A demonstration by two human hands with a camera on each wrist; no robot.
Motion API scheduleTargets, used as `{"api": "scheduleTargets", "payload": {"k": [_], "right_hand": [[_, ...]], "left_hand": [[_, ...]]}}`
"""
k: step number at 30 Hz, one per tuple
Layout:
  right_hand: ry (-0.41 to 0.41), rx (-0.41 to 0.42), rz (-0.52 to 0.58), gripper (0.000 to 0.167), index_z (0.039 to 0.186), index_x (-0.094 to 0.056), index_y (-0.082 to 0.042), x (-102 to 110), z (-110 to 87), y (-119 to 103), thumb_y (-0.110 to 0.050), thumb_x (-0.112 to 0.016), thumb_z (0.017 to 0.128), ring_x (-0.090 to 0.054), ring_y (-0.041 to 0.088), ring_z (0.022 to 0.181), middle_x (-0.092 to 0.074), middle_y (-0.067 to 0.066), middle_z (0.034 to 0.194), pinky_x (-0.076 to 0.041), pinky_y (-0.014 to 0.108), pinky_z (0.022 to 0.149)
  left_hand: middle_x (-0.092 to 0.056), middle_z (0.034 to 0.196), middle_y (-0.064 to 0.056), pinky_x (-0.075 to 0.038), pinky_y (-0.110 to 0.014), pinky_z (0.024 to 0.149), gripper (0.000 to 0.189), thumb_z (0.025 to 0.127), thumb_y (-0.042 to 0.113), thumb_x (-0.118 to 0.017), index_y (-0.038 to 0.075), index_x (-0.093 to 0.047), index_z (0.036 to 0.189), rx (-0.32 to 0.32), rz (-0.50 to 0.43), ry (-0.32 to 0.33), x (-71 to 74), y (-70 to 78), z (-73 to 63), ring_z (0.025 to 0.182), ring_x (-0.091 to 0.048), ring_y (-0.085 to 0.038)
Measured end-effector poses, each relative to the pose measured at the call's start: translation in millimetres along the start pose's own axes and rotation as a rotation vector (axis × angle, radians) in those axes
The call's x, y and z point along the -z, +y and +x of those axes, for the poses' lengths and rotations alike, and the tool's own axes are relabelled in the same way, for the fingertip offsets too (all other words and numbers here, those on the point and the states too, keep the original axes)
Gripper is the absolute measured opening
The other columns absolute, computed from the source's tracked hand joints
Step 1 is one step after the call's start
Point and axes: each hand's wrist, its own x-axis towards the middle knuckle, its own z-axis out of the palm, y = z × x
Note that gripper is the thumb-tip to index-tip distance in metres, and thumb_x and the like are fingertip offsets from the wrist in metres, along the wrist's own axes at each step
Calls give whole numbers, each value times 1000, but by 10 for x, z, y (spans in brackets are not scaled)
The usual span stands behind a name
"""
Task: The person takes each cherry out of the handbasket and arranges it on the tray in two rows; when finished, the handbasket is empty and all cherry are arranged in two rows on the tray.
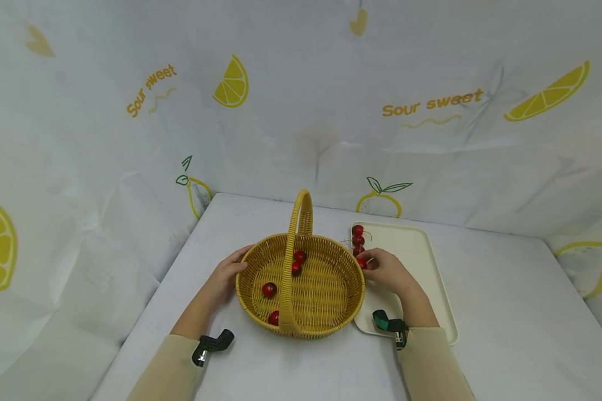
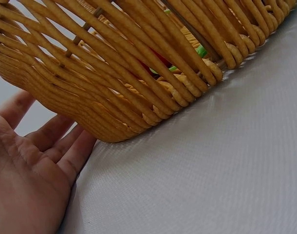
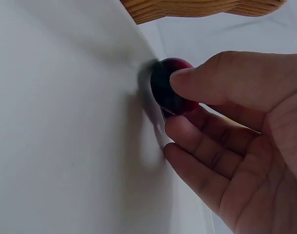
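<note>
A yellow-brown wicker basket point(image 1: 326, 289) with a tall handle holds several red cherries, such as one cherry point(image 1: 269, 289) at its left. My left hand point(image 1: 226, 274) holds the basket's left side, thumb over the rim. In the left wrist view, the fingers of that left hand point(image 2: 36, 165) lie against the woven outer wall. My right hand point(image 1: 388, 271) pinches a dark red cherry point(image 3: 175, 85) between thumb and fingers, low at the left edge of a cream tray point(image 1: 411, 239). Just beyond it, more cherries point(image 1: 358, 240) line that tray edge, stems showing.
The tray stands right of the basket, its near left part close to the basket's rim. Both rest on a white-covered table point(image 1: 501, 312). A pale backdrop point(image 1: 301, 122) printed with lemons rises behind the table and along its left side.
</note>
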Motion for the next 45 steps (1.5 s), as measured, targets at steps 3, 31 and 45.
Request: {"api": "scheduleTargets", "payload": {"k": [3,31,45], "right_hand": [[-2,1,-6,32,121,-69,-1,7,-11,-1,-6,-73,90,-59,23,88,-65,8,96,-50,37,74],[154,151,122,36,129,-63,-2,408,-324,-384,-13,-72,96,-64,27,107,-67,13,119,-52,45,95],[-2,341,418,36,129,-61,4,162,-342,-842,0,-70,94,-65,25,103,-64,25,117,-54,25,88]], "left_hand": [[-42,160,-10,-15,-52,121,55,101,18,-52,7,-45,154,0,5,-2,0,-1,1,148,-33,-28],[-42,159,-9,-13,-54,122,54,101,19,-51,8,-46,154,-5,30,-3,-13,6,-13,149,-32,-29],[-41,160,-13,-13,-52,122,56,100,16,-51,4,-44,154,1,10,11,-1,17,-12,149,-31,-29]]}}
